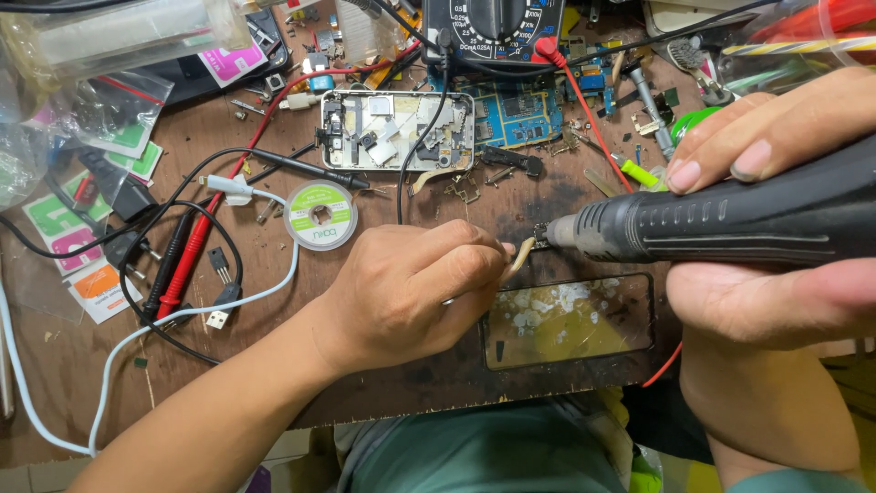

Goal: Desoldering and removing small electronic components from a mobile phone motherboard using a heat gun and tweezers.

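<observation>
likely a phone repair workshop: multimeter (493, 27), opened phone (397, 131), circuit board (511, 111), solder wick spool (320, 215).

The hot-air tool (730, 219) held in the right hand (776, 228) is made of matt black plastic with ribbed grooves, and its nozzle looks like dull grey metal. The tabletop (274, 301) is seen as worn brown wood, rough and stained. A glossy glass panel (570, 321) is laid on it, spotted with pale residue. The opened phone frame (397, 131) shows bright bare metal.
</observation>
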